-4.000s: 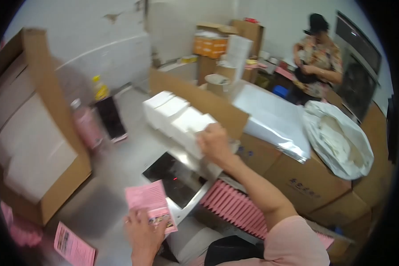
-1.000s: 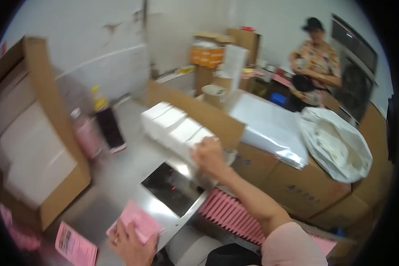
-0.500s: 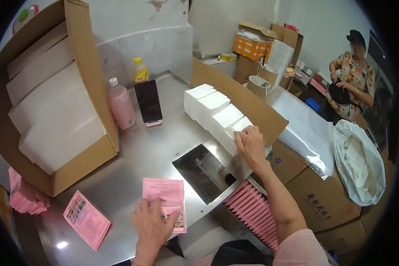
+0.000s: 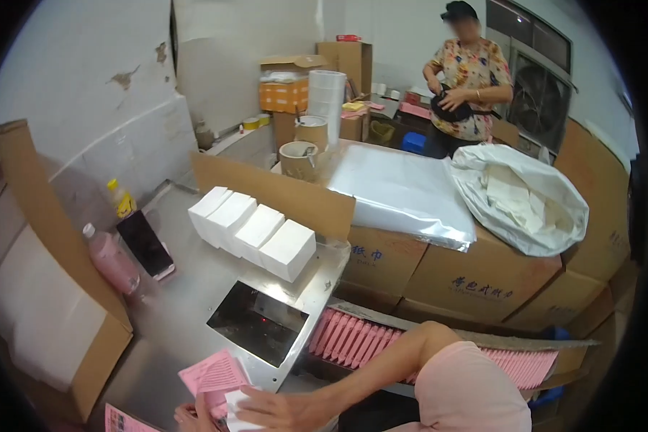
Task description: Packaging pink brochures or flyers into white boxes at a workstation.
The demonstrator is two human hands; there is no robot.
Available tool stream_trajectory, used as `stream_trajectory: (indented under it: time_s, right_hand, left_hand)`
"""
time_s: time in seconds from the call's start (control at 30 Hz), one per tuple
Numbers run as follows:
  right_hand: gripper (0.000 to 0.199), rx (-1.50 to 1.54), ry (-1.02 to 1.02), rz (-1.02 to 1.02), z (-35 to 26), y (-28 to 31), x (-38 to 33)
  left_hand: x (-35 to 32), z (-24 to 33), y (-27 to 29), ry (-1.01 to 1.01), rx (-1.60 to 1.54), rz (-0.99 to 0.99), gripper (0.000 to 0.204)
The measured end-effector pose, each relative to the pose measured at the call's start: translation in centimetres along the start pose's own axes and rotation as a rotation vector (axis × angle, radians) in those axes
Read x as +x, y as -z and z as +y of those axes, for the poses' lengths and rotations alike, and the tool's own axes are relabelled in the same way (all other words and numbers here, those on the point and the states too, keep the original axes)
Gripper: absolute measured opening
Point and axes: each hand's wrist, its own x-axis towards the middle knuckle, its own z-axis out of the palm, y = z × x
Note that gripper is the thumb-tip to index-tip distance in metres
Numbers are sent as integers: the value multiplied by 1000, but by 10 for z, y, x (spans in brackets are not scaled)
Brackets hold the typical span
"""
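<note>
**Both hands meet over a pink packet at the near edge**

The steel table (image 4: 171, 306) fills the near left of my feed. Brown cartons (image 4: 439, 266) make a wall on the right, bearing clear plastic sheets (image 4: 389, 187) and a white sack (image 4: 497, 232). An open carton (image 4: 59, 241) full of white paper leans in at far left. Beyond, a co-worker (image 4: 475, 68) stands with both hands on a dark item. Below the cartons I see a row of pink packets (image 4: 353, 342). White stacks (image 4: 263, 230) line the table's far right side, beyond a dark opening (image 4: 255, 324). A phone (image 4: 145, 245) leans by two bottles, left.

The right hand (image 4: 286, 412) is closed on some white paper (image 4: 237, 409), fingers laid over its top; I cannot see the thumb. The left hand (image 4: 194, 417), cut by the lower edge, has its fingers closed around the pink packet (image 4: 212, 371), how tightly I cannot tell. That packet lies near, left of the right hand, touching the paper.
</note>
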Motion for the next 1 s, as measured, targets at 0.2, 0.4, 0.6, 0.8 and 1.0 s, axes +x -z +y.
stream_trajectory:
  time_s: [0.2, 0.4, 0.6, 0.8, 1.0]
  right_hand:
    - [26, 134, -608, -619, 89, -65, 45]
    - [17, 57, -999, -426, 141, -13, -7]
    - [18, -330, -541, -33, 126, 53, 7]
    - [29, -857, -688, -83, 190, 98, -21]
    - [20, -734, -764, -109, 199, 103, -13]
  left_hand:
    - [24, 46, -9, -59, -190, 140, 77]
    - [-30, -19, -12, 166, -455, -48, 51]
    - [-70, -139, 2, 259, -94, 684, 42]
    - [-71, -149, -5, 278, 727, 408, 48]
    - [-62, -131, 20, 516, 182, 287, 52]
